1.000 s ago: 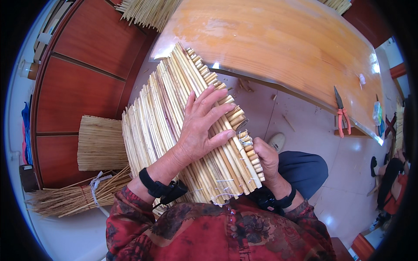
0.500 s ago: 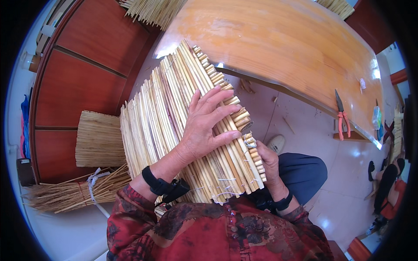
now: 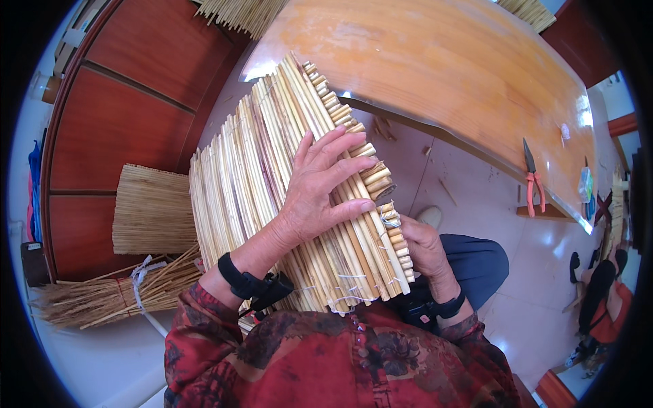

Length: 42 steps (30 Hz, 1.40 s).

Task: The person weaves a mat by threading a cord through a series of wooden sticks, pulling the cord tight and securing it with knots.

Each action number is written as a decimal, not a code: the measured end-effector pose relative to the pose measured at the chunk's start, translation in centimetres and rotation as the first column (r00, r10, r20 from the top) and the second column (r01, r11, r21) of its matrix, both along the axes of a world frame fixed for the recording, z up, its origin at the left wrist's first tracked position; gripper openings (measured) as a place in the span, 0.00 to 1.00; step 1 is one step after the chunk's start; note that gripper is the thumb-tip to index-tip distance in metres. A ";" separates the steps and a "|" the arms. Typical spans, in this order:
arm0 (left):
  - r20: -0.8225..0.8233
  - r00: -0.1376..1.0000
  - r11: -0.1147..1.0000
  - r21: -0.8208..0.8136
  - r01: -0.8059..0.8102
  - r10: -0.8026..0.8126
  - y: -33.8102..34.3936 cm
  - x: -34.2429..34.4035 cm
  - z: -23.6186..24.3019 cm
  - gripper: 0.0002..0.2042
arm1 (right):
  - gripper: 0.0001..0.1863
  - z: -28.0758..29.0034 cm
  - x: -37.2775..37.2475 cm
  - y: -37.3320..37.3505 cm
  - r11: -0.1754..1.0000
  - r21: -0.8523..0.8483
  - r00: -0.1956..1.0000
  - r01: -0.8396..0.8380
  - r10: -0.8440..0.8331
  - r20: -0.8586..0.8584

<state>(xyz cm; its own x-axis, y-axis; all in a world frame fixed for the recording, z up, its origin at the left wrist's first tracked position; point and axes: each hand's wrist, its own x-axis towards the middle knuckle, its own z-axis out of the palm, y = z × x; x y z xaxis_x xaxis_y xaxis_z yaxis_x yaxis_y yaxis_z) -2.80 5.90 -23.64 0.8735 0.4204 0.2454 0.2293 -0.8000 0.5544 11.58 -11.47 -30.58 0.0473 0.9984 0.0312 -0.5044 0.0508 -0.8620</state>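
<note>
A layered mat of pale reed stalks, stitched with thin thread at its lower end, rests at a slant over my lap, cut stalk ends showing along its right side. My left hand lies on top of it, fingers spread over the outer stalks. My right hand grips the lower right edge beside the cut ends, its fingertips partly hidden behind the stalks.
A wooden table is ahead, carrying pliers and small items at its right edge. Red cabinets line the left, with a straw panel and tied broomcorn beside them. Another person's legs show at far right.
The reed mat's upper end has moved slightly up and away from me, my hands going with it. My left hand stays spread on top; my right keeps its grip on the edge.
</note>
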 end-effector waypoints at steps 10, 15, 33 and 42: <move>0.025 1.000 1.000 -0.003 -0.012 0.012 0.0 0.0 0.1 0.24 | 0.05 2.7 0.9 1.2 0.928 0.360 0.613 0.094 -0.339 0.714; 0.032 0.999 1.000 0.007 -0.011 0.010 0.0 0.0 0.0 0.25 | 0.06 1.8 0.5 0.9 0.933 0.337 0.716 0.128 -0.322 0.620; 0.040 0.999 1.000 -0.016 -0.004 0.004 0.0 -0.2 0.4 0.24 | 0.12 -0.5 -2.0 -0.3 0.976 0.101 0.954 0.193 -0.211 0.214; 0.015 1.000 1.000 -0.013 -0.001 0.001 -0.1 0.1 0.1 0.23 | 0.08 0.6 -1.6 0.0 0.937 0.172 0.844 0.304 -0.348 0.408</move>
<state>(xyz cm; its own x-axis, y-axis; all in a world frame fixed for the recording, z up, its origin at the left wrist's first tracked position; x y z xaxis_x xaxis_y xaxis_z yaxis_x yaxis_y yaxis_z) -2.69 5.81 -23.53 0.8694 0.4246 0.2528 0.2219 -0.7925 0.5680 9.99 -11.44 -30.02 0.3293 0.9185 0.2188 -0.0295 0.2417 -0.9699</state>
